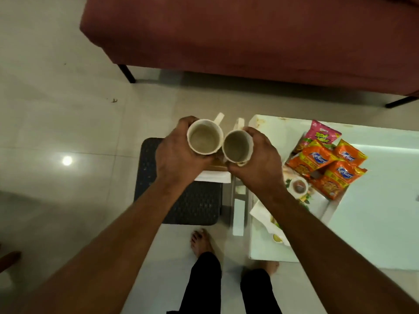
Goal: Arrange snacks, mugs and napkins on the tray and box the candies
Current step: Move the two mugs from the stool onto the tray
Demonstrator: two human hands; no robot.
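Note:
My left hand (176,159) grips a white mug (205,137) round its body, handle pointing away. My right hand (258,162) grips a second white mug (237,146) the same way. Both mugs are empty and held side by side in the air, above a dark stool (195,205) left of the white table (374,223). On the table lies a floral tray (315,202) with several orange snack packets (326,164) and a pink packet (320,133) heaped on its far end. White napkins (263,211) lie at the tray's near end, partly hidden by my right forearm.
A red sofa (249,35) on black legs stands beyond the table. White paper (213,176) lies on the stool under my hands. My bare feet (200,241) are on the pale tiled floor between stool and table.

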